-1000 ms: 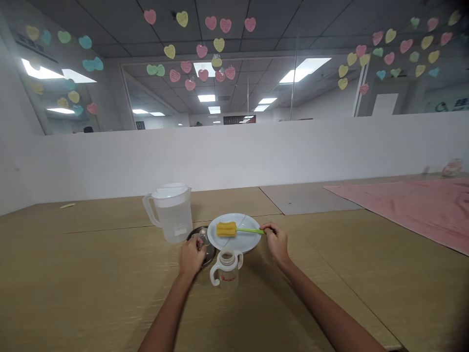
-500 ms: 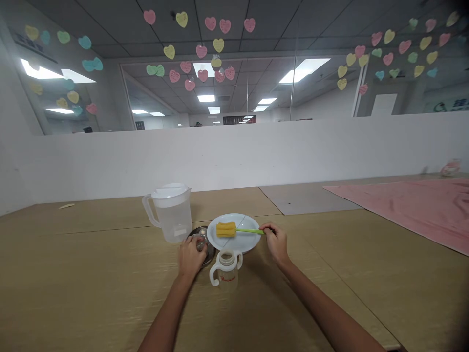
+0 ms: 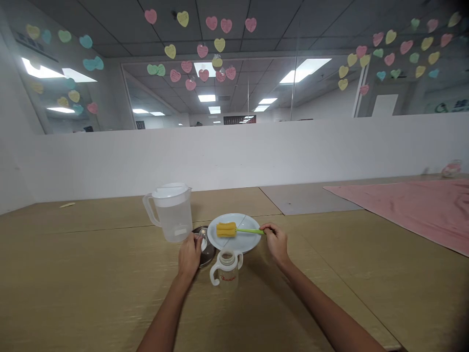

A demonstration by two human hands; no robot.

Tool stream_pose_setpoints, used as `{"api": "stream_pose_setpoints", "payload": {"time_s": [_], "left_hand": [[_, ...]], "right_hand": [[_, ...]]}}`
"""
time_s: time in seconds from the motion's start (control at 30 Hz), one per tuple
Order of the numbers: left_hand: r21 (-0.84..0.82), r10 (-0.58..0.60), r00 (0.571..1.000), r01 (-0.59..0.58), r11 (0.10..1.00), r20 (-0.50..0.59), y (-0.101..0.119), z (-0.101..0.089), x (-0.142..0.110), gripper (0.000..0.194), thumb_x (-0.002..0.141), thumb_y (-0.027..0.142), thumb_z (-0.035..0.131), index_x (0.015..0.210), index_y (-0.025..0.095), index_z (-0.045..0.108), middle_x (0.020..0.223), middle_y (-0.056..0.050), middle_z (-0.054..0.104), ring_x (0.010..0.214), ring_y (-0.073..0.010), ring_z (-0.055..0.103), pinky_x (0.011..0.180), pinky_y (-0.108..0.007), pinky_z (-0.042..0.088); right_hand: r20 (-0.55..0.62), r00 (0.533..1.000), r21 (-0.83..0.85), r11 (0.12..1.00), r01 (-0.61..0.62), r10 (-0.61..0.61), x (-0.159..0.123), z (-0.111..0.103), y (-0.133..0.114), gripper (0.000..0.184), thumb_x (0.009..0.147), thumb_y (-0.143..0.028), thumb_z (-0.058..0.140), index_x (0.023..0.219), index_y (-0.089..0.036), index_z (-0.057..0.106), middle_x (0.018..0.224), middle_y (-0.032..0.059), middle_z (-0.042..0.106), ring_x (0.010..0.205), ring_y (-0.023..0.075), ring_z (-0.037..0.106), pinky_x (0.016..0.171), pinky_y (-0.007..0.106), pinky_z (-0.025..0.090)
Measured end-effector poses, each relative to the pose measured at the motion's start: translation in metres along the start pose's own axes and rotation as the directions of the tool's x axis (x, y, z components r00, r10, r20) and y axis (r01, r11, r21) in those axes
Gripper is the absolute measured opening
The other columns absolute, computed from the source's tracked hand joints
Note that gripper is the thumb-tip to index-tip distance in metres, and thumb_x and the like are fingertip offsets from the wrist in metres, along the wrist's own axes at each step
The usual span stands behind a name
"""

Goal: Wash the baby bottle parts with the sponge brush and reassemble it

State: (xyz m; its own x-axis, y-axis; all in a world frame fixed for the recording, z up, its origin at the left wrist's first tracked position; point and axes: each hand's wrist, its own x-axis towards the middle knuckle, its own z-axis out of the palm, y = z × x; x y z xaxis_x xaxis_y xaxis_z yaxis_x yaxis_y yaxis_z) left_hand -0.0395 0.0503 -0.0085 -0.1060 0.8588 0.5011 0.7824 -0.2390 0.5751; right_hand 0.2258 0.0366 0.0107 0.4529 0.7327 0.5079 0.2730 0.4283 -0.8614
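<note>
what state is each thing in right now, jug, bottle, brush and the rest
jug: upright, lid on
bottle: upright, uncapped
brush: head over plate, handle held
plate: right side up
dish: partly covered by left hand
cloth: spread out
left hand: fingers curled, grip unclear
right hand: closed on brush handle

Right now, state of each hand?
Left hand: fingers curled over the round metal tray; can't tell if it holds anything.
Right hand: closed on the yellow sponge brush's green handle.
</note>
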Motion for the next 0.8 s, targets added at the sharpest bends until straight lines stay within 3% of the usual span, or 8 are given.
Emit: {"api": "stream_pose_setpoints", "payload": {"time_s": [0.2, 0.5, 0.7, 0.8], "left_hand": [[0.018, -0.11, 0.993, 0.111, 0.994, -0.048, 0.0014, -0.0064, 0.0015, 0.024, 0.088, 0.036, 0.035, 0.074, 0.02, 0.047, 0.062, 0.0, 0.057, 0.06, -0.0157, 0.054, 0.055, -0.024, 0.032], [-0.019, -0.155, 0.987, 0.154, 0.988, -0.05, 0.0057, -0.0075, 0.0024, 0.021, 0.089, 0.033, 0.035, 0.074, 0.021, 0.044, 0.062, 0.0, 0.056, 0.059, -0.0155, 0.053, 0.055, -0.024, 0.03], [-0.137, -0.065, 0.996, 0.057, 0.989, -0.053, 0.0063, -0.0062, -0.0017, 0.03, 0.087, 0.044, 0.032, 0.075, 0.021, 0.045, 0.065, 0.001, 0.057, 0.063, -0.0158, 0.054, 0.059, -0.024, 0.037], [-0.119, -0.024, 0.997, 0.015, 0.993, -0.075, 0.0068, -0.0055, -0.0028, 0.035, 0.086, 0.05, 0.032, 0.074, 0.021, 0.046, 0.068, 0.0, 0.056, 0.066, -0.0166, 0.054, 0.061, -0.026, 0.038]], "right_hand": [[0.013, 1.0, -0.007, 1.0, -0.008, 0.008, 0.0004, -0.0003, 0.0005, 0.02, 0.063, -0.028, 0.046, 0.059, -0.018, 0.063, 0.065, 0.003, 0.063, 0.067, 0.0184, 0.054, 0.065, 0.028, 0.038], [0.022, 1.0, -0.021, 1.0, -0.016, 0.016, 0.0005, -0.0002, 0.0, 0.021, 0.063, -0.028, 0.045, 0.059, -0.017, 0.063, 0.066, 0.0035, 0.063, 0.067, 0.0188, 0.054, 0.064, 0.027, 0.038], [0.019, 1.0, -0.011, 1.0, -0.014, 0.015, 0.0002, -0.0009, -0.0002, 0.02, 0.063, -0.027, 0.045, 0.059, -0.017, 0.062, 0.066, 0.0031, 0.063, 0.068, 0.0185, 0.053, 0.066, 0.027, 0.038], [0.014, 1.0, -0.004, 1.0, -0.016, 0.016, 0.0002, -0.0007, 0.0001, 0.019, 0.063, -0.027, 0.046, 0.059, -0.017, 0.062, 0.065, 0.0025, 0.062, 0.067, 0.0178, 0.053, 0.065, 0.027, 0.037]]}}
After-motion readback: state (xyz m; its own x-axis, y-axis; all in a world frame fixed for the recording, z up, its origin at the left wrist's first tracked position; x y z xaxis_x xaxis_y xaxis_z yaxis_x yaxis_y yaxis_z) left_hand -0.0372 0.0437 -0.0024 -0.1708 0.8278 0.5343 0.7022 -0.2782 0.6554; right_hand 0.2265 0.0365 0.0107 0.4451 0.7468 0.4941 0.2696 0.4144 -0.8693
